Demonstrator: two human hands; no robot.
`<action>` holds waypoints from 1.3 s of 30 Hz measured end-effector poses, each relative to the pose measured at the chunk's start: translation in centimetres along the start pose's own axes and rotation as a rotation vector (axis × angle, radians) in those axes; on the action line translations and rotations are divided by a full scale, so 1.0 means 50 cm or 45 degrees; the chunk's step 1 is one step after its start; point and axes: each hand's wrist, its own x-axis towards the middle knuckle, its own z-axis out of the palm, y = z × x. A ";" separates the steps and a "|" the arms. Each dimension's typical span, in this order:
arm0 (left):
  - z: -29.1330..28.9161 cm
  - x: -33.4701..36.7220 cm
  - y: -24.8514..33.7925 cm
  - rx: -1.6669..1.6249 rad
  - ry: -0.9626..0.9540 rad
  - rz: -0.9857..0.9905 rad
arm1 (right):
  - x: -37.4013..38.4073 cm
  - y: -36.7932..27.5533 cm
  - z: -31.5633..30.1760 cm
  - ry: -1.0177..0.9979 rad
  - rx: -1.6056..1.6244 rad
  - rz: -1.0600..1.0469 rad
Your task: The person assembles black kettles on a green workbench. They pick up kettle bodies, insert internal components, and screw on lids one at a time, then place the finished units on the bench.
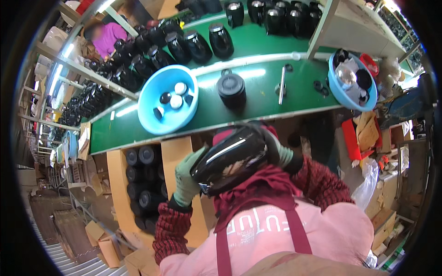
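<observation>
A box [116, 184] stands open at left; next the gloved left grip [185, 178] clasps the left end of a black vessel [232, 158], held tilted between both hands; the right grip [284, 155] clasps its right end

Tabletop [260, 103], green. Free: strip between dark canister [231, 92] and metal rod [282, 83], open to near edge; narrower gap, canister to left basin [151, 92]. Obstacles: left basin, across near edge toward left corner; right basin [355, 103], right end; small dark parts [321, 87] beside it; pale rail [258, 58] and post [322, 27], far edge. Before near edge: glossy black vessel [237, 156], held between left hand [185, 177] and right hand [284, 154]; open carton [118, 193], left.
</observation>
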 end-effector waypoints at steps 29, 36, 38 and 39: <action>0.068 0.056 0.048 -0.532 0.089 -0.119 | -0.003 0.184 -0.135 0.363 -0.583 -0.400; 0.103 0.049 0.107 0.230 0.253 0.394 | -0.016 0.156 -0.125 0.154 0.049 -0.348; 0.113 0.045 0.098 0.274 0.182 0.443 | -0.019 0.179 -0.151 0.175 0.258 -0.225; 0.129 0.040 0.083 0.221 0.174 0.473 | -0.020 0.189 -0.166 0.195 0.364 -0.168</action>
